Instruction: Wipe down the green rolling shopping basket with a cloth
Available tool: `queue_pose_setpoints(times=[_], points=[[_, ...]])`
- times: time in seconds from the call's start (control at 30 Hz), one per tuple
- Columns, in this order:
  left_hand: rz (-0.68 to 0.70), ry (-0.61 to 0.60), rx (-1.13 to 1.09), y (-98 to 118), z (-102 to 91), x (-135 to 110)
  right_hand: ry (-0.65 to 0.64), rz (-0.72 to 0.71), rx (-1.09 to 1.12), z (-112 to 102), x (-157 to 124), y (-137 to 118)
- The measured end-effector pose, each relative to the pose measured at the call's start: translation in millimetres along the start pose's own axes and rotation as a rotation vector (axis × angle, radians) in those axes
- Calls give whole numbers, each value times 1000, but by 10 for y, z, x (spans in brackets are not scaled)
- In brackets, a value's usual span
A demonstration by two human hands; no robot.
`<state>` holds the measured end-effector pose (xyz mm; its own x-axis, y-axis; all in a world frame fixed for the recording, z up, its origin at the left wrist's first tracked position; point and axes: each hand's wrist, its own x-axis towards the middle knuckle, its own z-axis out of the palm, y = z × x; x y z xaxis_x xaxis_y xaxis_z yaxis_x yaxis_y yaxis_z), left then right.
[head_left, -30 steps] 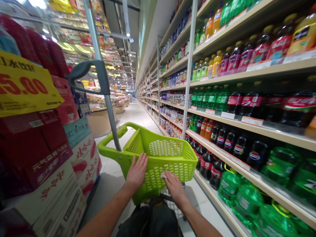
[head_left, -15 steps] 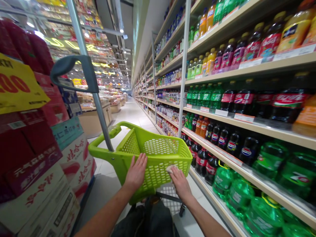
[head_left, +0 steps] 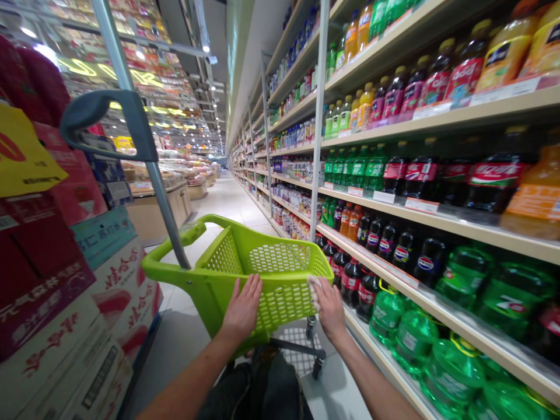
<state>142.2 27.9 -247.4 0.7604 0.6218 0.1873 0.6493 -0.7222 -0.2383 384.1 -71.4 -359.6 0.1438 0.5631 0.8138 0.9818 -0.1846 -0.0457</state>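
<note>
A lime-green plastic shopping cart [head_left: 280, 303] with perforated walls stands directly in front of me. My left hand [head_left: 244, 304] lies flat against the near side wall, fingers stretched out and pointing up toward the rim. At the cart's right front corner, my right hand [head_left: 329, 306] presses a crumpled whitish cloth [head_left: 314, 291] against the outside of the wall. The fingers are closed over the cloth, which partly sticks out beside them. The basket inside looks bare. Below it show a grey mesh lower rack [head_left: 295, 350] and dark casters.
On the right run long shelves [head_left: 376, 201] filled with soda and juice bottles. Big green bottles [head_left: 450, 361] fill the lowest level. Stacked drink cartons [head_left: 79, 309] rise close on the left. A metal pole with a grey handle [head_left: 144, 131] stands at the cart's left end.
My right hand has slid the cloth to the right and slightly up, to the cart's corner. My left hand stays on the wall. The whole view has shifted a little.
</note>
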Motion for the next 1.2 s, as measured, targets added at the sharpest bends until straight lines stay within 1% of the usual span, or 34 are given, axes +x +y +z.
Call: queue_pose_setpoints(times=[0.07, 0.1, 0.17, 0.23, 0.27, 0.33, 0.4, 0.47, 0.53, 0.6, 0.67, 0.73, 0.83, 0.9, 0.93, 1.0, 1.1, 1.13, 1.2], points=[[-1, -1, -3, 32, 10, 3, 31, 88, -27, 4, 61, 123], [0, -5, -4, 43, 11, 4, 20, 126, -41, 34, 29, 166], [11, -15, -4, 43, 3, 4, -41, 177, -56, 117, -136, 209], [27, -22, 5, 17, -11, 5, -100, 188, -43, 168, -315, 214], [22, -20, 12, -3, -18, 7, -109, 185, -30, 164, -359, 216], [-25, -5, 22, -50, -25, 11, -70, 184, -6, 99, -309, 247], [-77, 12, 28, -95, -25, 12, 6, 209, -4, 13, -136, 318], [-84, 22, 33, -127, -20, 8, 46, 254, -23, -17, 2, 400], [-64, 28, 34, -146, -16, -2, 30, 288, -57, 29, -23, 449], [-58, 35, 25, -159, -15, -16, -15, 280, -77, 102, -192, 448], [-60, 44, 17, -180, -15, -35, -47, 237, -64, 126, -351, 407], [-83, 65, 20, -211, -16, -57, -32, 215, -33, 61, -350, 343], [-123, 89, 28, -255, -22, -96, 48, 205, 21, -96, -45, 213], [-123, 77, 19, -272, -31, -119, 71, 160, 44, -116, 145, 93], [-120, 66, 12, -277, -38, -130, 66, 131, 47, -85, 176, 21], [-114, 52, -2, -293, -50, -152, 25, 80, 36, 31, 92, -132], [-109, 56, -12, -343, -55, -191, -69, 9, 54, 187, -158, -348], [-114, 66, -10, -365, -50, -206, -85, -4, 76, 197, -190, -410], [-128, 91, -7, -403, -31, -238, -69, -7, 128, 150, -110, -520]])
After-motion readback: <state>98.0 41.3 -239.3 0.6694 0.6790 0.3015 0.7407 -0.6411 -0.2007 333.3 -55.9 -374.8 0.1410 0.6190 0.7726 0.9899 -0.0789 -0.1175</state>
